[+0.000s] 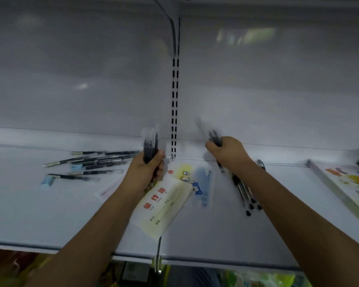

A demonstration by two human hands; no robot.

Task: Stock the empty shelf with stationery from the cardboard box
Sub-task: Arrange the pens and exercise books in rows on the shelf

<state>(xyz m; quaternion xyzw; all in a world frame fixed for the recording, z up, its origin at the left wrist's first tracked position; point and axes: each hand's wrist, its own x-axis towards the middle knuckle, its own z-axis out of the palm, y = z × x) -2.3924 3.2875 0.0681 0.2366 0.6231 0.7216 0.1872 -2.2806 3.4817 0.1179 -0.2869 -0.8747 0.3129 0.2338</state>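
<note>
My left hand [147,168] grips a bundle of black pens [150,146] upright above the white shelf [50,214]. Over the shelf's middle, my right hand [228,152] grips another bunch of black pens [215,137], its tips pointing up and left. Under my left hand lie yellow exercise books [164,206] and a blue-printed booklet [203,183]. Loose black pens [100,160] and two pale blue erasers [48,180] are scattered on the shelf to the left. Several clear pens [245,193] lie below my right wrist. The cardboard box is out of sight.
A colourful book [346,187] lies at the shelf's right end. A slotted upright [175,104] runs down the white back panel between the two shelf sections. Below the shelf's front edge [216,261], other goods show dimly.
</note>
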